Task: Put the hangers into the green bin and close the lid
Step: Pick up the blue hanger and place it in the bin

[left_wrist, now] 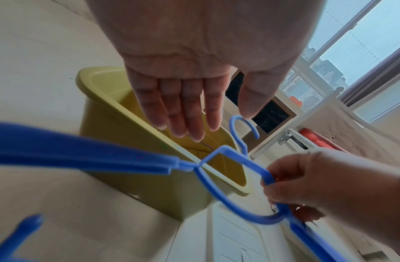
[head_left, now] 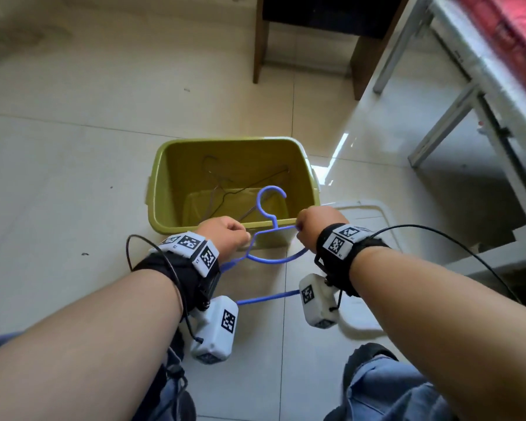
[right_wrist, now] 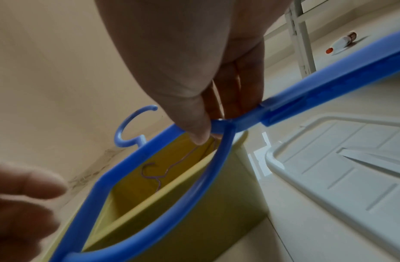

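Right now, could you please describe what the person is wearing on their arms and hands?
Both forearms are bare, with no sleeves or gloves. The left hand and right hand each have a black wrist strap carrying white blocks printed with black square-pattern markers. A white camera box hangs under each wrist, and thin black cables loop from both straps.

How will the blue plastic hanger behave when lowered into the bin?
The blue plastic hanger looks thin and light, probably slightly springy. Its open hook and folding arms could snag the wire hangers already in the green plastic bin. The right hand pinches it.
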`<action>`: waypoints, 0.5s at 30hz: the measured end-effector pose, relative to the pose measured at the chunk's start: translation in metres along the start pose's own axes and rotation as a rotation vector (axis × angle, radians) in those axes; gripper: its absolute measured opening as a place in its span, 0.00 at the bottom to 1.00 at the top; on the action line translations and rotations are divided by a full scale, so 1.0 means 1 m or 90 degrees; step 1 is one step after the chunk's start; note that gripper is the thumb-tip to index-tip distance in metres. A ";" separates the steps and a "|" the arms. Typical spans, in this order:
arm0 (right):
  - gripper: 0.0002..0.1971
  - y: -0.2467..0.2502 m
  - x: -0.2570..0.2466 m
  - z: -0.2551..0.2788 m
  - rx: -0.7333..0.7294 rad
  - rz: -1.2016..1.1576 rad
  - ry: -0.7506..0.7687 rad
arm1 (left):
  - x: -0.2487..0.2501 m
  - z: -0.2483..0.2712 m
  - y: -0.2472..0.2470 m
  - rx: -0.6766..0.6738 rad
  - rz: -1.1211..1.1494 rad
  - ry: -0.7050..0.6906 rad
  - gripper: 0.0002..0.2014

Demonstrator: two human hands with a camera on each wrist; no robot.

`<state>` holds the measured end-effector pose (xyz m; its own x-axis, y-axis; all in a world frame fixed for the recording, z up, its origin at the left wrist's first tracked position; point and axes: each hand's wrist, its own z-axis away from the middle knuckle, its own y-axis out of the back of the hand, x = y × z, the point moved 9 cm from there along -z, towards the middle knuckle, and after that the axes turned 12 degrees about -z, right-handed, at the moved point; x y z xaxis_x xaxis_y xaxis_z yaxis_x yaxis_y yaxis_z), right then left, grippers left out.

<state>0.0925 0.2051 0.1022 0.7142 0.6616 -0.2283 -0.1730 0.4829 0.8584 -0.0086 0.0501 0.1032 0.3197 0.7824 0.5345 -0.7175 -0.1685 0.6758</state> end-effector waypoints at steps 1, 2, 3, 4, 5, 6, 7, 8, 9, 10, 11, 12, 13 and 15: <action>0.12 0.008 -0.005 -0.004 0.010 0.001 0.004 | -0.001 0.000 0.004 0.005 -0.004 0.001 0.04; 0.12 0.016 -0.009 -0.007 0.019 0.002 0.006 | -0.002 -0.001 0.007 0.004 -0.005 0.005 0.05; 0.12 0.023 -0.014 -0.011 0.028 0.000 0.007 | -0.002 -0.002 0.010 0.000 0.003 0.008 0.07; 0.12 0.032 -0.019 -0.016 0.039 -0.004 0.010 | -0.002 -0.004 0.015 -0.001 0.013 0.007 0.09; 0.13 0.041 -0.024 -0.022 0.051 -0.009 0.015 | 0.000 -0.008 0.021 0.005 0.018 0.004 0.10; 0.13 0.050 -0.030 -0.028 0.063 -0.010 0.023 | 0.003 -0.012 0.029 0.017 0.016 -0.003 0.10; 0.13 0.058 -0.036 -0.036 0.074 -0.007 0.033 | 0.004 -0.017 0.038 0.031 0.013 -0.010 0.09; 0.13 0.066 -0.041 -0.042 0.085 -0.002 0.039 | 0.006 -0.024 0.047 0.045 0.014 -0.016 0.07; 0.14 0.073 -0.046 -0.049 0.094 0.004 0.040 | 0.007 -0.030 0.057 0.057 0.020 -0.023 0.06; 0.14 0.079 -0.050 -0.055 0.097 0.008 0.036 | 0.006 -0.037 0.064 0.062 0.027 -0.025 0.05; 0.14 0.083 -0.054 -0.062 0.093 0.014 0.032 | 0.003 -0.043 0.071 0.065 0.031 -0.021 0.05; 0.14 0.087 -0.059 -0.070 0.087 0.021 0.028 | 0.000 -0.051 0.077 0.067 0.032 -0.015 0.05; 0.14 0.090 -0.063 -0.079 0.087 0.026 0.026 | -0.004 -0.059 0.082 0.068 0.027 -0.011 0.05; 0.14 0.098 -0.070 -0.095 0.104 0.026 0.023 | -0.011 -0.073 0.088 0.066 0.010 0.000 0.06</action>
<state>-0.0388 0.2610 0.1581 0.6830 0.7009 -0.2058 -0.0864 0.3573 0.9300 -0.1205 0.0700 0.1195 0.3080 0.7793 0.5457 -0.6549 -0.2423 0.7158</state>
